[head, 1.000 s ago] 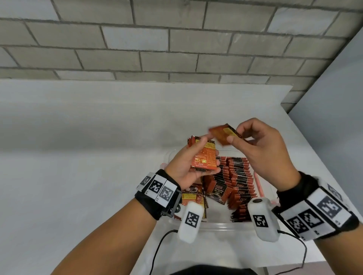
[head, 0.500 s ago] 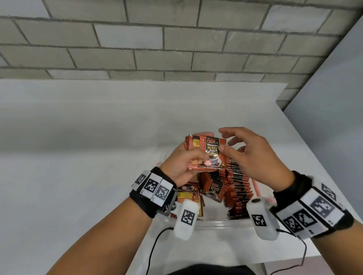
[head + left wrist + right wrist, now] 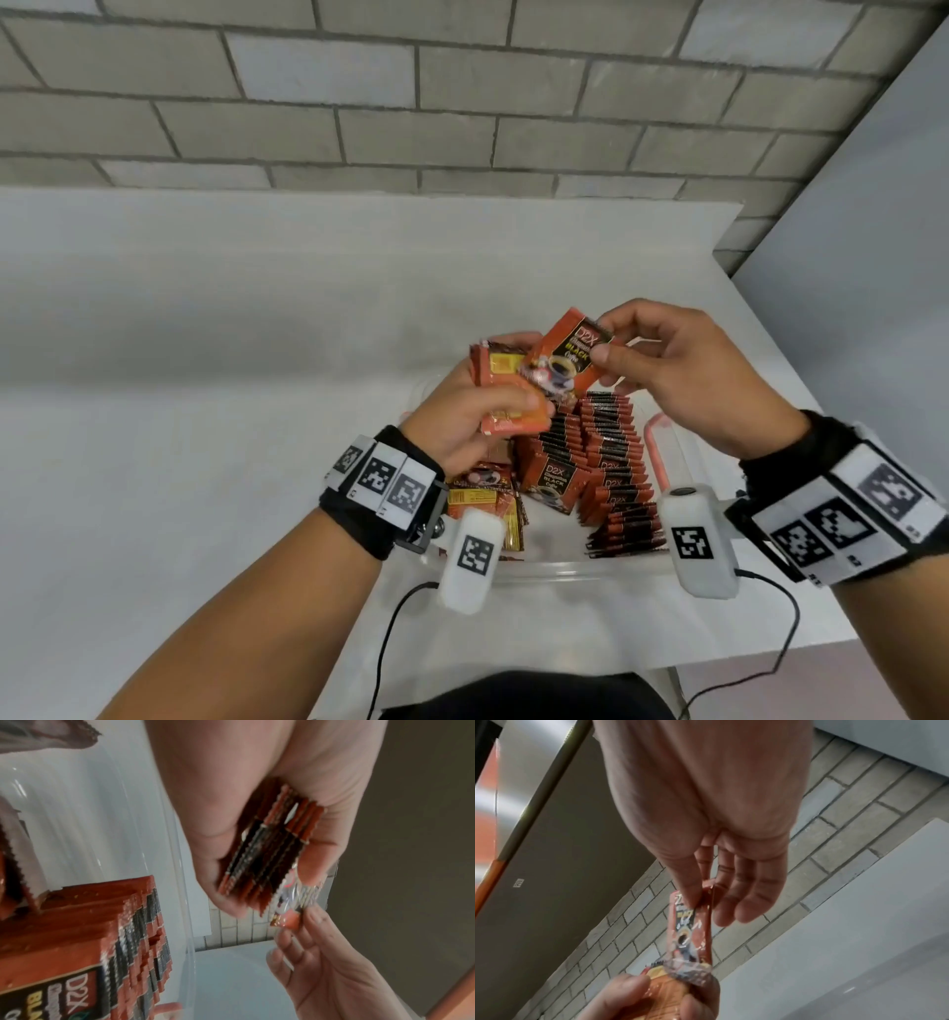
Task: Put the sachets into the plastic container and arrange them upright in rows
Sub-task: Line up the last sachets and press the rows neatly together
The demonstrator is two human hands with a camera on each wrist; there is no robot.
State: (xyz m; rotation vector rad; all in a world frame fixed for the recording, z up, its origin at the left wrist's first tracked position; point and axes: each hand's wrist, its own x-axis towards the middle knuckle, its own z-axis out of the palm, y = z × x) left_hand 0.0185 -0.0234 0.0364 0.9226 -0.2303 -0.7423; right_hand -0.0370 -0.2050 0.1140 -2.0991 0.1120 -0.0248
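Orange-black sachet [image 3: 565, 362], glossy, perhaps slightly crumpled

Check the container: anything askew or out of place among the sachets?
Yes. At the left of the container, a few sachets lie flat and jumbled, yellow backs up, instead of upright like the rows on the right. The front sachet of the middle row leans. Nothing looks torn or spilled.

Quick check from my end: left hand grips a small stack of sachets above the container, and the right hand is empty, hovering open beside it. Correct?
Not quite: the right hand is not empty. It pinches a single sachet between thumb and fingers, as the head and right wrist views show. The rest holds: the left hand grips a small stack of sachets above the plastic container.
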